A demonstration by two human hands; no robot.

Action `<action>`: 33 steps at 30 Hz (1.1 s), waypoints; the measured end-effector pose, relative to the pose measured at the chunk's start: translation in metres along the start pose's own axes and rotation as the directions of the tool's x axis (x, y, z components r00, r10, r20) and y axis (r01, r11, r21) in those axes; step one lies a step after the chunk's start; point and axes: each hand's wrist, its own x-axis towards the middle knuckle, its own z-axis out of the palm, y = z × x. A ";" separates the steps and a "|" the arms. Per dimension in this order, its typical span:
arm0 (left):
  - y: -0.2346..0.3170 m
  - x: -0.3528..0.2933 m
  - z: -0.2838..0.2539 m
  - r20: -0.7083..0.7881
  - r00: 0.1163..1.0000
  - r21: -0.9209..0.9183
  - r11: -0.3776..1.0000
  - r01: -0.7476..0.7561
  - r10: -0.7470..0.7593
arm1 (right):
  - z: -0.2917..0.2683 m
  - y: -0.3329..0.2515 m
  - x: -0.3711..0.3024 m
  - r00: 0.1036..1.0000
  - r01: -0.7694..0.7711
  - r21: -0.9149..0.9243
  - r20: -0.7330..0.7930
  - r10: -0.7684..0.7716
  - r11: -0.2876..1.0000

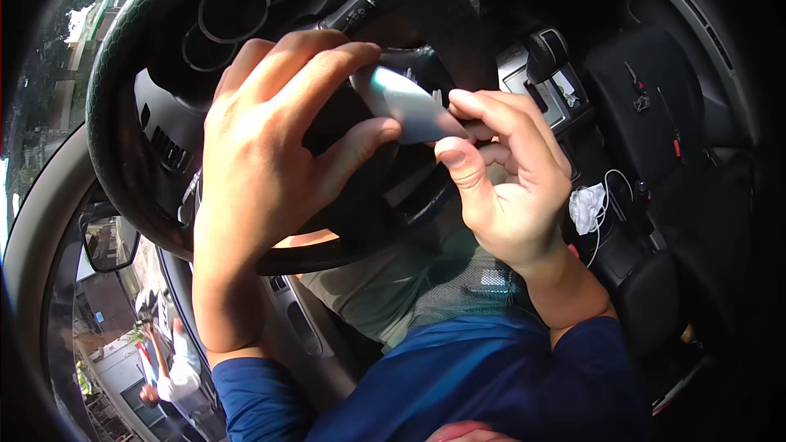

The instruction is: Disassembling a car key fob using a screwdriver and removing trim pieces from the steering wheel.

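A silver-grey curved trim piece [413, 106] is up in front of the steering wheel [110, 139], gripped at both ends. Small dark tabs stand along its upper edge. My left hand [274, 127] pinches its left end, fingers over the top and thumb at the lower edge. At the right end, my right hand [516, 176] closes thumb and forefinger on its tip, the other fingers curled. Whether the piece is still joined to the wheel hub behind it, I cannot tell.
A stalk [348, 12] juts out behind the wheel. On the right are a gear lever [547, 53], a crumpled white item [587, 209] with a white cable, and a dark seat [647, 74] bearing thin tools with red parts. A person [176, 372] is outside the left window.
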 end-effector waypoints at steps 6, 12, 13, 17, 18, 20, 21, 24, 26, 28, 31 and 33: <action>0.000 0.007 0.007 0.030 1.000 -0.006 1.000 0.008 -0.007 | -0.010 0.015 -0.009 0.990 0.144 -0.144 0.016 -0.144 0.979; 0.038 -0.013 0.040 -0.100 0.991 0.355 0.927 0.120 -0.090 | -0.003 0.022 -0.017 0.980 0.198 -0.029 -0.018 -0.198 0.980; 0.043 -0.013 0.045 -0.094 0.991 0.399 0.908 0.129 -0.099 | -0.004 0.025 -0.017 0.978 0.206 -0.019 -0.019 -0.207 0.978; 0.051 -0.011 0.054 -0.094 0.984 0.464 0.868 0.178 -0.151 | -0.001 0.035 -0.018 0.967 0.249 0.017 -0.065 -0.247 0.968; 0.052 -0.014 0.052 -0.067 0.982 0.446 0.875 0.187 -0.176 | 0.000 0.037 -0.019 0.966 0.250 0.022 -0.071 -0.248 0.968; 0.051 -0.015 0.056 -0.097 0.977 0.428 0.878 0.211 -0.188 | 0.001 0.038 -0.018 0.968 0.236 0.048 -0.097 -0.231 0.971; 0.051 -0.016 0.054 -0.086 0.977 0.436 0.874 0.214 -0.196 | -0.001 0.037 -0.016 0.971 0.229 0.043 -0.072 -0.226 0.972; 0.052 -0.016 0.045 0.024 0.975 0.442 0.877 0.188 -0.221 | -0.001 0.038 -0.016 0.975 0.218 0.046 -0.060 -0.215 0.975; 0.055 -0.012 0.042 0.036 0.969 0.454 0.868 0.201 -0.243 | -0.007 0.037 -0.013 0.972 0.236 0.009 -0.009 -0.236 0.972; 0.055 -0.014 0.044 0.020 0.971 0.450 0.870 0.203 -0.237 | -0.013 0.039 -0.012 0.967 0.253 -0.002 0.033 -0.253 0.967; 0.054 -0.015 0.048 -0.008 0.975 0.441 0.874 0.205 -0.224 | -0.017 0.043 -0.012 0.961 0.269 -0.015 0.076 -0.267 0.963; 0.054 -0.016 0.057 -0.093 0.973 0.390 0.892 0.230 -0.210 | -0.020 0.044 -0.008 0.975 0.202 -0.016 0.098 -0.200 0.979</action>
